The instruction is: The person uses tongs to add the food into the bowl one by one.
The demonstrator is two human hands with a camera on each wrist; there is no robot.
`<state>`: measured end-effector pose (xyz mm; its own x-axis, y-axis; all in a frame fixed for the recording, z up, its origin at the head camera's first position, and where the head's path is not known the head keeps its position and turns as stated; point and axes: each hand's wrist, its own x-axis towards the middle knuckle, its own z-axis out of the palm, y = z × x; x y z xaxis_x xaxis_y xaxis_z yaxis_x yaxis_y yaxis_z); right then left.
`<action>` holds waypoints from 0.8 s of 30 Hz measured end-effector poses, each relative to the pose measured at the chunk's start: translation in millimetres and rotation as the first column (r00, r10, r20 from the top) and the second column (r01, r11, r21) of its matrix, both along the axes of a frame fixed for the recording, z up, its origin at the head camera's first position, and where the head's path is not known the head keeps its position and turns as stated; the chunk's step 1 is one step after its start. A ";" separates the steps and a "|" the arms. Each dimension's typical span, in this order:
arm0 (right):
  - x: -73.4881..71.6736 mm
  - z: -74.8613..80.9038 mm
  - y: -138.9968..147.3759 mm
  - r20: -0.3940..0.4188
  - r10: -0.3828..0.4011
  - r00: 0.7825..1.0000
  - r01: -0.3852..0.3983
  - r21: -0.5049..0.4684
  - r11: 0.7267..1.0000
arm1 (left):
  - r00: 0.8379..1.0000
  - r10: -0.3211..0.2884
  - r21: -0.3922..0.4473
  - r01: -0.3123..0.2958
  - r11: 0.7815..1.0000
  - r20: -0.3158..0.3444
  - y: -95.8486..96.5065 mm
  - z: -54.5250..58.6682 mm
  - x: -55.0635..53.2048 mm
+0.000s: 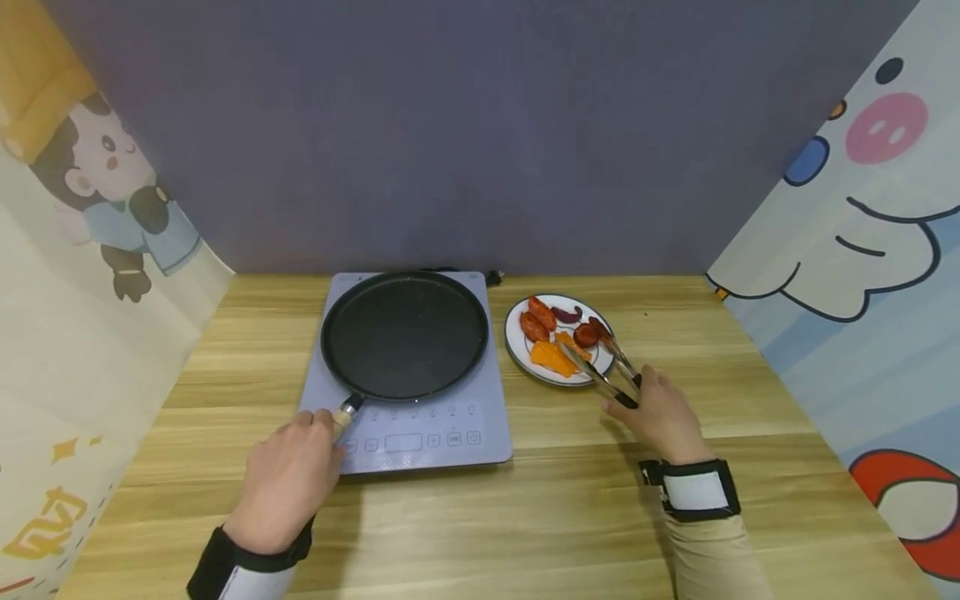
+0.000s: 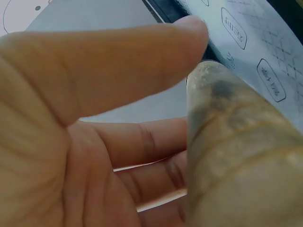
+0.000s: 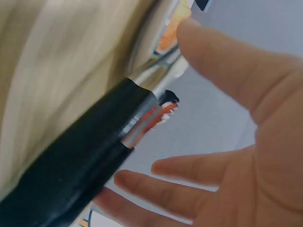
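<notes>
My left hand (image 1: 292,467) grips the wooden handle (image 1: 344,418) of a round black frying pan (image 1: 405,337). In the left wrist view, the thumb lies along one side of the handle (image 2: 232,127) and the fingers curl behind it. The pan rests on a white induction cooktop (image 1: 480,400). My right hand (image 1: 667,417) is around the black-handled metal tongs (image 1: 600,377), fingers spread and fairly straight in the right wrist view. The tongs' arms stand apart over a white plate (image 1: 517,354) with red oblong pieces (image 1: 536,327), orange pieces (image 1: 551,358), a purple strip (image 1: 567,315) and a dark red round piece (image 1: 585,335).
The wooden table (image 1: 450,533) ends at a grey back panel (image 1: 480,133). Cartoon-printed walls (image 1: 862,250) stand at both sides. A black plug or cord (image 1: 492,278) lies behind the cooktop, whose control buttons face me.
</notes>
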<state>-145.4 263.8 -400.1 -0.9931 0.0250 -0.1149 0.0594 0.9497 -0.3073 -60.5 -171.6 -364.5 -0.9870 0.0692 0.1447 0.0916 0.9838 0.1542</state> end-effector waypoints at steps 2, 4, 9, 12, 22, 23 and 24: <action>-1.9 -2.6 -0.4 0.014 -0.019 1.000 0.019 0.020 1.000 | 1.000 -0.001 -0.001 0.001 1.000 0.000 -0.3 0.1 0.6; -3.6 -5.5 -0.2 0.023 -0.037 0.999 0.037 0.036 0.999 | 1.000 -0.004 -0.006 0.004 1.000 -0.009 -0.6 -0.2 1.2; -5.8 -13.5 0.6 -0.003 -0.047 0.999 0.047 0.032 0.998 | 1.000 -0.003 -0.008 0.003 1.000 -0.029 -1.5 -2.0 2.4; -6.2 -17.9 1.3 -0.053 -0.036 0.998 0.037 0.007 0.999 | 0.999 -0.002 -0.008 0.002 1.000 -0.036 -1.2 -3.0 2.2; -9.3 -28.0 4.0 -0.103 -0.053 0.993 0.052 -0.013 0.999 | 1.000 -0.002 -0.021 0.002 1.000 -0.027 0.1 -3.7 2.4; -9.4 -28.6 4.5 -0.102 -0.060 0.993 0.058 -0.020 0.998 | 1.000 -0.003 -0.023 0.002 1.000 -0.025 0.2 -3.5 2.4; -9.4 -28.9 5.0 -0.099 -0.066 0.993 0.063 -0.029 0.998 | 1.000 -0.004 -0.024 0.003 1.000 -0.022 0.3 -3.3 2.4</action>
